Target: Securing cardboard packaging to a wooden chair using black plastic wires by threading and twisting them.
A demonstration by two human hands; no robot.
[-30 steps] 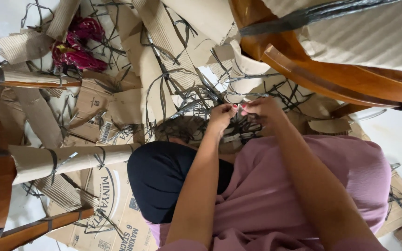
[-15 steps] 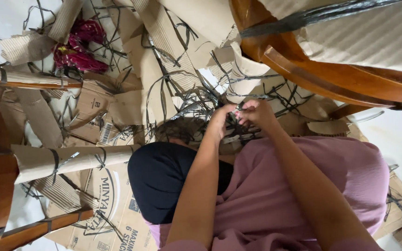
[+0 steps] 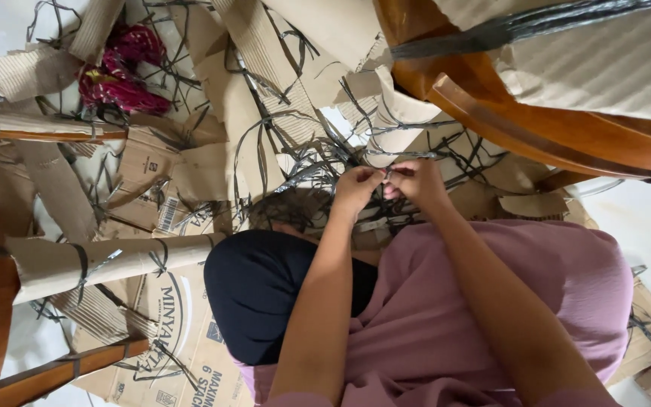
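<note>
Floor (image 3: 627, 218) strewn with cardboard scraps (image 3: 212, 162); both hands' fingers (image 3: 374, 179) pinched shut on black strap (image 3: 401, 157).

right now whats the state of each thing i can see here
left hand: fingers pinched on a dark strap
right hand: pinching the same strap, close to the left
dark strap: thin, tangled among loose strips
cardboard pieces: torn, strewn on the floor
wooden chair frame: part wrapped in corrugated card
red cloth: crumpled
</note>
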